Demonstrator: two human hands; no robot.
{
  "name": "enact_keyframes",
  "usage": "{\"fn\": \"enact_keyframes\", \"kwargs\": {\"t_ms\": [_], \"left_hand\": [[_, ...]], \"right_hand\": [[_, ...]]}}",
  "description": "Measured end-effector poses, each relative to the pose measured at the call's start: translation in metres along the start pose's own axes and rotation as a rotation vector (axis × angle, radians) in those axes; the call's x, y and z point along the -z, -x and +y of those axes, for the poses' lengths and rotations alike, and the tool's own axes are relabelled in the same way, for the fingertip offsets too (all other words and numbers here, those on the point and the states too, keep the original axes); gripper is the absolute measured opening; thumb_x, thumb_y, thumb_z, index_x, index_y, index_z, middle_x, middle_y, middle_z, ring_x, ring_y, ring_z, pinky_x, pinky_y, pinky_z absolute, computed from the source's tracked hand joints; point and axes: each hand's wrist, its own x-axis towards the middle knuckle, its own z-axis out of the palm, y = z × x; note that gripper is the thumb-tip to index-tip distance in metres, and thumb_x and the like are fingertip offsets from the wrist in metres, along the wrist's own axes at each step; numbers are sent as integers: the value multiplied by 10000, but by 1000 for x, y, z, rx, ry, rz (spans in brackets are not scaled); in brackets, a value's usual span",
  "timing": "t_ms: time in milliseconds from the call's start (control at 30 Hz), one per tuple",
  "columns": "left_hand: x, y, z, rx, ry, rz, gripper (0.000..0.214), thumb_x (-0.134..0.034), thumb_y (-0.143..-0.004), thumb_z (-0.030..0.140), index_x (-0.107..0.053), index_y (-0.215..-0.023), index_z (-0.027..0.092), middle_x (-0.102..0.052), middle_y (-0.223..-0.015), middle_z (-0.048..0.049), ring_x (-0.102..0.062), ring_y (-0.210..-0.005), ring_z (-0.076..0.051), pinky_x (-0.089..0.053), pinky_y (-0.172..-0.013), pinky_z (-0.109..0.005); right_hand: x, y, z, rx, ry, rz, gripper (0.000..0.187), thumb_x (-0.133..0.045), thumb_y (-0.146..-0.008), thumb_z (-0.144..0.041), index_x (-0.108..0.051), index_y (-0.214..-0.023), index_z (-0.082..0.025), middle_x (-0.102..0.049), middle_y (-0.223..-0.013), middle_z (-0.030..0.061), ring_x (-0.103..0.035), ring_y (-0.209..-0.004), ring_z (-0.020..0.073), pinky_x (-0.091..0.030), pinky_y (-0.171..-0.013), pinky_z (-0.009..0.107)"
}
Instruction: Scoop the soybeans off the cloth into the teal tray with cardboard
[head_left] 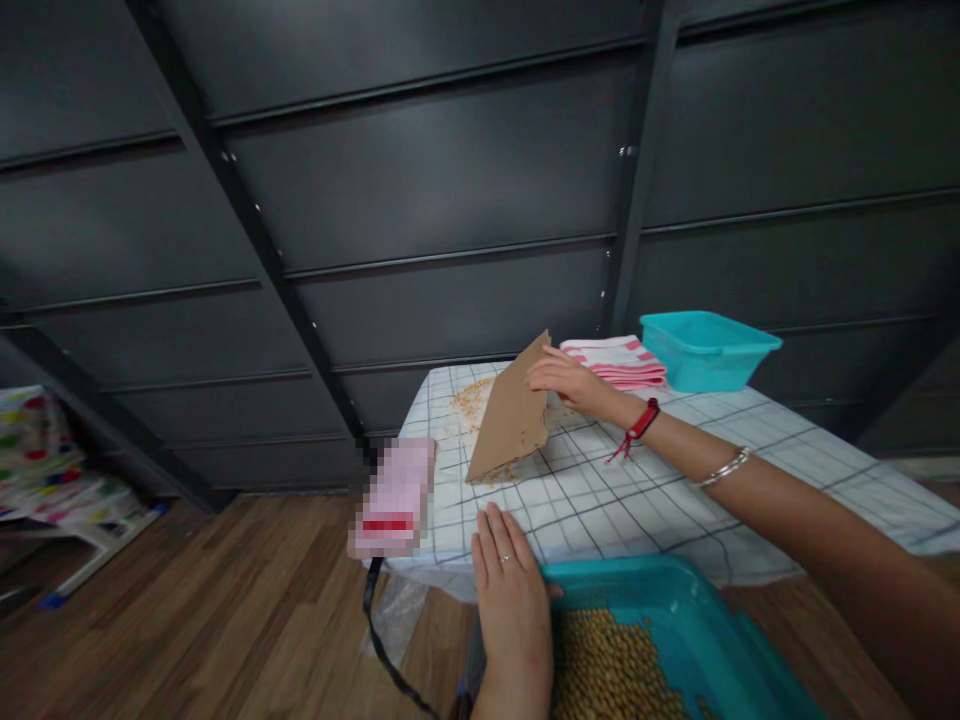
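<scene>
My right hand (566,382) grips the upper right edge of a brown cardboard piece (514,410), which stands tilted on the checked tablecloth. Small yellowish grains (471,402) lie scattered on the cloth left of the cardboard, and a few show under its lower edge. My left hand (510,575) rests flat at the table's front edge, fingers stretched out, beside the rim of a teal tub (615,572). Its thumb reaches toward the tub's corner; whether it touches the rim I cannot tell. Many brown-green beans (611,660) fill part of the tub.
A second teal tub (709,350) stands at the back right, beside a folded red-and-white towel (615,360). At the table's left edge lies a blurred pink item (394,495), with a black strap (375,610) hanging below. A dark panelled wall (450,180) rises behind.
</scene>
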Motion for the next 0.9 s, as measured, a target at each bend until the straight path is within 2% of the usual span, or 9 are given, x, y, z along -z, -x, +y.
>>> {"fn": "enact_keyframes", "kwargs": {"t_ms": [167,333,467,633,767,900], "left_hand": [[-1,1,1,6,3,-6,734,-724,-552,335,-498,-1189,47,-446,-1294,-229,-432,-1188,-337,-422,-965,-453],[-4,0,4,16,27,-22,700,-695,-588,302,-482,-1202,38,-424,-1307,-242,-411,-1204,-340,-409,-973,-472],[-2,-1,3,10,36,-44,693,-682,-601,300,-476,-1205,31,-418,-1307,-246,-408,-1206,-341,-405,-973,-475],[-3,1,1,-2,61,-42,700,-686,-602,280,-465,-1211,15,-406,-1312,-260,-398,-1212,-350,-396,-981,-480],[-10,3,3,28,65,-13,698,-676,-616,268,-448,-1229,23,-377,-1342,-251,-353,-1245,-350,-357,-1011,-495],[-6,2,3,17,71,-41,682,-672,-626,279,-457,-1224,30,-397,-1330,-251,-373,-1234,-345,-371,-1000,-493]], "right_hand": [[-3,6,2,47,-23,-46,447,-336,-680,10,-538,-1009,-216,-640,-994,24,-538,-1017,129,-317,-1018,455],[20,23,11,-9,-25,-115,406,-340,-732,-17,-547,-1001,-240,-639,-993,13,-541,-1017,129,-316,-1017,447],[32,24,12,-7,22,-71,347,-380,-745,-40,-553,-981,-227,-641,-985,36,-539,-1031,154,-321,-1008,468],[22,14,6,-70,83,-11,383,-364,-728,-10,-562,-980,-219,-649,-982,29,-555,-994,153,-361,-979,453],[13,9,2,-109,152,-42,410,-346,-703,12,-581,-955,-211,-655,-934,28,-555,-963,161,-383,-948,442],[19,13,-3,-88,247,-100,384,-342,-716,6,-578,-948,-189,-653,-908,42,-556,-911,166,-372,-950,438]]}}
